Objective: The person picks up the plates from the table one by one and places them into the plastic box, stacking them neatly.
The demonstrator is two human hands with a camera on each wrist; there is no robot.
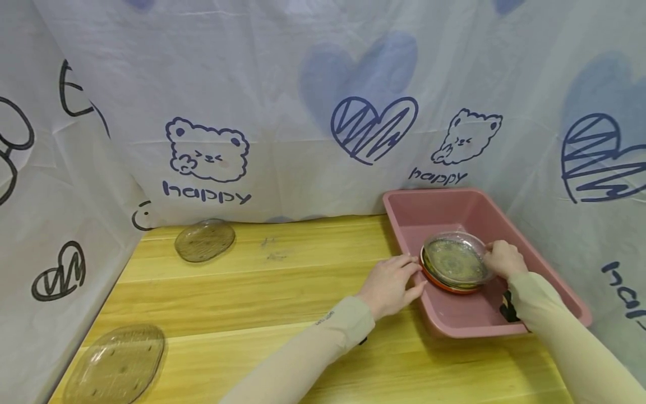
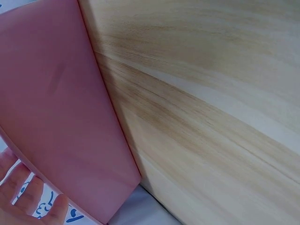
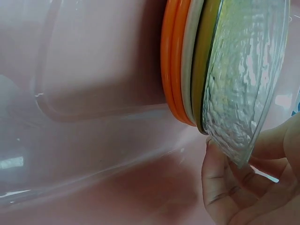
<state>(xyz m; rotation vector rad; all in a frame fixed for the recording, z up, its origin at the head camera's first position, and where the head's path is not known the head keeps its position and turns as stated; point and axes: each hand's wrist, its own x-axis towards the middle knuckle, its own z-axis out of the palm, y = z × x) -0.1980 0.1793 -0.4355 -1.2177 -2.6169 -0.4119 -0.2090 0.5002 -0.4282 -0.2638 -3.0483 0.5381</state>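
Soft, even light fills the head view, where the wooden table (image 1: 242, 292) shows bright yellow against the greyer curtain (image 1: 282, 112), small glints mark the nearer clear plate (image 1: 121, 365), and the wide lens makes the scene lean outward toward the edges. The left wrist picture is paler and slightly soft, with a thin shadow along the foot of the pink basin (image 2: 56, 93). Dimmer and hazy, the right wrist picture has white glare on the basin walls, rippled highlights through the glass dish (image 3: 248, 70) and deep shadow beside the orange plates (image 3: 173, 70).
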